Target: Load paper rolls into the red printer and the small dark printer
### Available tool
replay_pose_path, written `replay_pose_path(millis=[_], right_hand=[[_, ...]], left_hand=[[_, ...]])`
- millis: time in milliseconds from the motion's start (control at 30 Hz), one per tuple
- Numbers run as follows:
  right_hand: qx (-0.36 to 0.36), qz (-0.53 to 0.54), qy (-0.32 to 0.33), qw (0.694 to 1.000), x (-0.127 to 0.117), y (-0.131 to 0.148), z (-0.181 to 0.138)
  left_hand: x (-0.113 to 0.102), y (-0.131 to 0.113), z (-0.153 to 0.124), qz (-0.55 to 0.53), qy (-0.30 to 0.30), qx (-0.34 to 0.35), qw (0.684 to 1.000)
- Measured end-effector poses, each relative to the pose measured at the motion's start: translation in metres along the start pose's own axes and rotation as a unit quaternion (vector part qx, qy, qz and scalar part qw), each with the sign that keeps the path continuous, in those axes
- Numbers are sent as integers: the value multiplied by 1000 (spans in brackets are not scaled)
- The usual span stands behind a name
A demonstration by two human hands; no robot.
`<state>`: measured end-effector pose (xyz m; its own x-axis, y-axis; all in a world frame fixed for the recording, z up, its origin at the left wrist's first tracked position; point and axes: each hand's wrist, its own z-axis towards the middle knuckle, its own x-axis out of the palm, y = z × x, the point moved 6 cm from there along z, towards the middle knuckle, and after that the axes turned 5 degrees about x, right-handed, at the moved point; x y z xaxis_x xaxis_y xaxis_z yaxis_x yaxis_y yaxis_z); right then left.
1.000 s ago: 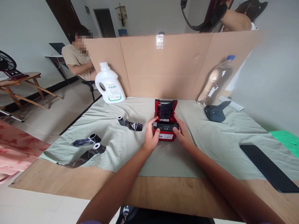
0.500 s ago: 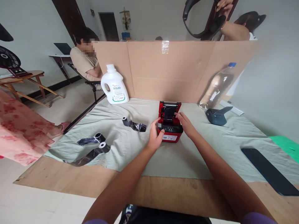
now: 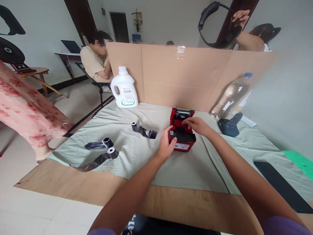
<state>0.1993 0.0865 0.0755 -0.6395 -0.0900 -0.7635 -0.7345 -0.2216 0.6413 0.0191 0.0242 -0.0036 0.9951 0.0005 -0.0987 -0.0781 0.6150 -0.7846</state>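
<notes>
A small red and black label printer (image 3: 184,147) stands on the cloth with its lid raised at the back. Its red inside shows, and black material covers the front part. My left hand (image 3: 167,143) holds the printer's left side, thumb at the front corner and fingers along the edge. Over the right side of the opening, my right hand (image 3: 197,125) has its fingertips bent together inside the printer; what they pinch is hidden. Left of the printer lies a small roll of black ribbon (image 3: 134,126), partly unwound. Two more black ribbon rolls, an upper roll (image 3: 107,142) and a lower roll (image 3: 112,152), lie nearer the left edge.
A white detergent jug (image 3: 126,89) and a clear bottle (image 3: 231,96) stand before a cardboard screen (image 3: 181,78). At right are a dark handheld device (image 3: 228,125) and a black phone (image 3: 281,184). People are behind the screen and at left.
My right hand has reached further into the printer. The black film seen upright against the lid no longer shows there, and black material now covers the front panel. The camera view has shifted slightly.
</notes>
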Motion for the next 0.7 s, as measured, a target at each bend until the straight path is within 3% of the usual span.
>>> replay_pose_path(millis=[100, 200, 333, 500, 700], right_hand=[[1, -140, 83, 987, 18, 11, 19], [22, -275, 165, 947, 38, 18, 33], [43, -314, 223, 922, 50, 21, 43], [25, -320, 174, 931, 39, 18, 37], [-4, -123, 95, 988, 1, 28, 6]], left_hand=[[0, -1, 0, 7, 6, 1, 1000], [-1, -3, 1, 8, 10, 6, 1000], [-3, -5, 3, 21, 13, 9, 1000], [-4, -8, 5, 27, 20, 14, 999], [-6, -8, 4, 16, 14, 22, 1000]])
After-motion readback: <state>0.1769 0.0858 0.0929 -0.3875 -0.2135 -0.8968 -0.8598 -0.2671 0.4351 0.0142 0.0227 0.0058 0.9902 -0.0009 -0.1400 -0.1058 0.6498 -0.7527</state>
